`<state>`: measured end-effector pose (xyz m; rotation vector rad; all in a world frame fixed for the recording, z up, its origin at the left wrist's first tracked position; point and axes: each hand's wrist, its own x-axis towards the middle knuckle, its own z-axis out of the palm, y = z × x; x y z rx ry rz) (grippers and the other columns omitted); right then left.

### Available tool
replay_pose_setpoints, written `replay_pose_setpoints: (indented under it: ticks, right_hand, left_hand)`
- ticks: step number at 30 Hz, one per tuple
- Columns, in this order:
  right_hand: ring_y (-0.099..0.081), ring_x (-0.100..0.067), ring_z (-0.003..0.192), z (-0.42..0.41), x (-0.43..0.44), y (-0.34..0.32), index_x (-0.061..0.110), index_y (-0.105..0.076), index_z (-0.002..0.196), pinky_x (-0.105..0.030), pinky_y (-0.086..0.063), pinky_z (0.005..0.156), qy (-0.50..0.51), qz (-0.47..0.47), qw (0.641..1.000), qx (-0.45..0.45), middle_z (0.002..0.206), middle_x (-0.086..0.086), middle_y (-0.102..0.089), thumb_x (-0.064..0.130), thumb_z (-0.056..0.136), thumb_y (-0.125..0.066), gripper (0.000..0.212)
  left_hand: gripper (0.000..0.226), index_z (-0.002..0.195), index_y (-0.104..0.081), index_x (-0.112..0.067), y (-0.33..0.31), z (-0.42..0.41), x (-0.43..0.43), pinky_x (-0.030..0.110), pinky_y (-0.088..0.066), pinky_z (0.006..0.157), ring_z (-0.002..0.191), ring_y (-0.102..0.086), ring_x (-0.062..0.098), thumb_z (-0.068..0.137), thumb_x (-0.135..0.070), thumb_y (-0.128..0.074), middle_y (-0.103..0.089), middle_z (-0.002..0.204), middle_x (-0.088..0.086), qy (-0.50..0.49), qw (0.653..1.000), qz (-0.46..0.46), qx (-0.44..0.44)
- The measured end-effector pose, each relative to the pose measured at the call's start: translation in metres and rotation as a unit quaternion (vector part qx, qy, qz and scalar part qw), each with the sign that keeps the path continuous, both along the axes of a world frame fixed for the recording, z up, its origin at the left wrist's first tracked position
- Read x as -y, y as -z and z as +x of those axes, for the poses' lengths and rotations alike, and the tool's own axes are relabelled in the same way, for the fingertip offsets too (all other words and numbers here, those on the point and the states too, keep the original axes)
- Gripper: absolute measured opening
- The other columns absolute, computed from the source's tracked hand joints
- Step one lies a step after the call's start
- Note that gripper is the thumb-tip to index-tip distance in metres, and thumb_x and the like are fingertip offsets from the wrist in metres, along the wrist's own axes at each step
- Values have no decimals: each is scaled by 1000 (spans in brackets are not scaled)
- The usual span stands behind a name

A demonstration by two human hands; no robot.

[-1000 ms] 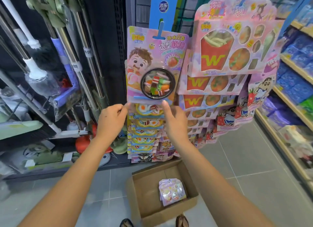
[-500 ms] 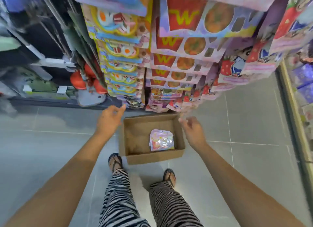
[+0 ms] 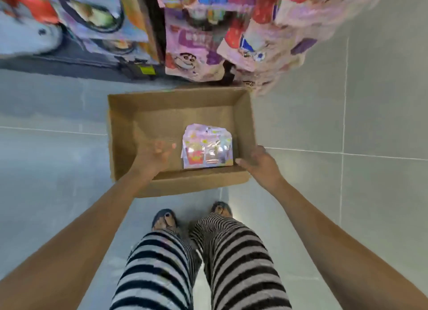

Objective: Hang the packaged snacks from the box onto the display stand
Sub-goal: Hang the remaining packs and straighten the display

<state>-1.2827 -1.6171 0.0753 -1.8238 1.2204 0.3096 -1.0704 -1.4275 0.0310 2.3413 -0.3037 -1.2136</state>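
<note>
1. Nearest, at the lower edge: two legs in black-and-white striped trousers, with feet in dark sandals on the grey tiled floor.
2. Just beyond the feet: an open cardboard box, standing on the floor.
3. Left hand inside the box, over its bare bottom and blurred; fingers loosely spread, released, grasping nothing.
4. Right hand at the near right corner of the box, over the rim; fingers relaxed, thumb pointed toward the packs, also grasping nothing.
5. Between the two hands: a small stack of packaged snacks, pink and shiny, lying flat on the box bottom toward its right side.
6. Farthest, above the box: more pink hanging packs, very blurred; the hooks impossible to make out.
</note>
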Motion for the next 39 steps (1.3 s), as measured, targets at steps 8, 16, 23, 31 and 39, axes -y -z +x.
replay_pose_setpoints:
  ticks: [8,16,23,31,39]
  right_hand:
    - [-70,-12,82,39,32,207,10,-67,101,-31,-55,81,3,84,995,-50,89,-3,-75,48,60,-82,58]
    - [-63,-16,104,56,55,249,17,-68,102,-32,-47,99,24,199,970,-140,111,1,-71,51,46,-92,69]
    - [-64,-24,113,51,50,278,10,-65,119,-45,-46,105,86,329,929,-146,120,-8,-69,33,16,-99,111]
    - [-64,-26,100,64,38,250,5,-64,99,-48,-47,101,125,292,947,-46,107,-13,-70,19,70,-83,38]
    - [-64,-19,101,72,41,249,-5,-61,106,-39,-47,101,111,241,961,81,105,-6,-71,37,77,-78,54]
  left_hand:
    - [46,67,-44,-29,181,24,36,30,-39,67,74,-50,17,76,-72,-56,-52,84,-5,42,998,-10,-42]
    - [91,90,-68,-7,234,42,44,31,-44,63,65,-48,22,70,-88,-32,-52,77,11,207,969,62,-120]
    - [52,93,-58,-16,244,39,51,23,-26,50,58,-37,16,87,-66,-45,-52,90,9,62,975,51,-207]
    - [101,127,-55,-15,236,39,48,33,-39,87,117,-55,31,46,-73,-63,-58,131,15,-33,953,24,-299]
    - [45,89,-63,-17,221,57,37,26,-50,62,71,-67,16,91,-59,-46,-73,85,5,-143,946,-136,-258]
